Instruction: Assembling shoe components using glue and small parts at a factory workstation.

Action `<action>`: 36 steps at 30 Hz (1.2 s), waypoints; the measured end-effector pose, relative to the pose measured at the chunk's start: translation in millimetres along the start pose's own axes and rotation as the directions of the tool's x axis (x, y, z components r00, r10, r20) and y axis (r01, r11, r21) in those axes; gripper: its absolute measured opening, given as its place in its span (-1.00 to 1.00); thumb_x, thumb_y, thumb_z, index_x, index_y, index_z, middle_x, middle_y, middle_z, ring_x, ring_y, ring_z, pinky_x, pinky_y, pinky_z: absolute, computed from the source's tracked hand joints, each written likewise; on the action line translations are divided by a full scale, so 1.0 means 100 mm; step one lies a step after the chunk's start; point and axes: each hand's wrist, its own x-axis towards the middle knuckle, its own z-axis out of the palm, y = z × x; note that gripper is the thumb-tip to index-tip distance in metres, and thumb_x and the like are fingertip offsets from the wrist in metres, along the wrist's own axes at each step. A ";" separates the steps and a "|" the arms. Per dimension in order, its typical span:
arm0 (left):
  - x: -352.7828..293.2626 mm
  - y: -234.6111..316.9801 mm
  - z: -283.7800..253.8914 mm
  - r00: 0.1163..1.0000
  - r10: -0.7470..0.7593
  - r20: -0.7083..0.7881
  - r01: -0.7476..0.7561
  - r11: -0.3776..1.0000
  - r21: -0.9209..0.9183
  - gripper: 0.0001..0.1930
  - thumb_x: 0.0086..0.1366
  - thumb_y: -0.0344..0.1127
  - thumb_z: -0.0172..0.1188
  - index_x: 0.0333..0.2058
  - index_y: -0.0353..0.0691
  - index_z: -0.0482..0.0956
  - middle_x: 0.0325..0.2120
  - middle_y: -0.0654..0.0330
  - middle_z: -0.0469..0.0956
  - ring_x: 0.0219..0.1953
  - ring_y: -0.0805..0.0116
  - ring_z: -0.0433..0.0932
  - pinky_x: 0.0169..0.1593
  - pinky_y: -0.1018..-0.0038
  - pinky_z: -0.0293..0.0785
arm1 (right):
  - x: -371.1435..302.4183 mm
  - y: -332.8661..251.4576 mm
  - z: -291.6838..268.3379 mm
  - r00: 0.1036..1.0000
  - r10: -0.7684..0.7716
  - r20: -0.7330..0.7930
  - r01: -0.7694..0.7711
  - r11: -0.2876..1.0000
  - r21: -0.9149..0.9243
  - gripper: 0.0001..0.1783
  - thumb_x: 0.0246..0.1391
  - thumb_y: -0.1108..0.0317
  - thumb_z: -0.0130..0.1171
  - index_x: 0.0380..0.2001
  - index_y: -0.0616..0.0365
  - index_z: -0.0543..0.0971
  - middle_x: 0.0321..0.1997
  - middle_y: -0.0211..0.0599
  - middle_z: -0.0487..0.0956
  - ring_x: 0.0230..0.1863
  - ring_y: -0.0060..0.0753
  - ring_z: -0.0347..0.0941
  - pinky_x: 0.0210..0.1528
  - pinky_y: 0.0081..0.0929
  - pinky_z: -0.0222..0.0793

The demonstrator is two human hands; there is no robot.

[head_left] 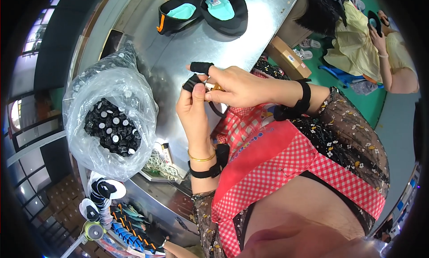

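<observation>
My left hand (194, 108) is raised over the table edge, thumb and fingers pinched together. Against its fingertips is my right hand (239, 86), closed, with the index finger stretched toward the left one. Black wraps (202, 68) cover fingers on both hands. Something small and gold-brown (217, 87) shows between the hands; most of it is hidden by the fingers. A dark curved strip hangs just below. Farther off, two black shoes (169, 25) with turquoise insoles lie on the metal table (167, 57), one with an orange tab.
At the left stands a clear plastic bag (73, 124) full of small black pieces and white discs. A phone-like dark slab (111, 43) and a tray with pale cord (161, 166) lie nearby. Cardboard box (288, 57) at right. Another person's hand (379, 41) holds a dark piece.
</observation>
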 end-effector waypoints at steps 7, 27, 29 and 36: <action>0.05 0.05 -0.11 0.997 0.015 -0.072 -0.008 0.995 0.096 -0.74 0.31 -0.29 0.07 -0.13 -0.33 0.53 -0.30 0.26 0.53 -0.36 0.61 0.43 -0.26 0.64 0.35 | 0.05 0.14 -0.04 0.988 -0.089 -0.123 0.093 0.995 0.030 -0.41 0.06 -0.09 0.08 -0.23 0.32 0.35 -0.42 0.02 0.55 -0.41 0.06 0.50 -0.34 -0.21 0.39; 0.01 -0.01 0.07 0.994 0.019 -0.108 -0.022 0.999 -0.027 -0.70 0.33 -0.27 0.02 -0.07 -0.37 0.47 -0.27 0.23 0.51 -0.29 0.56 0.44 -0.18 0.62 0.37 | 0.06 0.22 0.20 0.997 0.081 -0.009 -0.069 0.900 0.431 -0.55 0.03 0.09 0.20 -0.28 0.33 0.43 -0.53 -0.31 0.54 -0.46 -0.41 0.47 -0.39 -0.47 0.36; 0.01 -0.04 0.16 0.988 0.058 -0.141 -0.059 0.998 -0.002 -0.66 0.33 -0.26 0.02 -0.01 -0.36 0.44 -0.22 0.21 0.52 -0.24 0.52 0.46 -0.11 0.59 0.36 | 0.08 0.25 0.18 0.988 0.148 0.044 -0.149 0.836 0.528 -0.58 -0.02 0.20 0.27 -0.21 0.28 0.42 -0.45 -0.44 0.53 -0.38 -0.64 0.40 -0.33 -0.59 0.34; 0.04 -0.09 0.13 0.959 0.172 -0.224 -0.131 0.974 0.188 -0.59 0.36 -0.30 -0.12 0.13 -0.34 0.25 -0.01 0.10 0.42 -0.03 0.39 0.36 0.05 0.45 0.24 | 0.09 0.31 0.09 0.957 0.285 -0.057 -0.239 0.883 0.405 -0.81 0.01 0.37 0.24 -0.39 0.20 0.45 -0.50 -0.53 0.45 -0.46 -0.74 0.31 -0.40 -0.63 0.28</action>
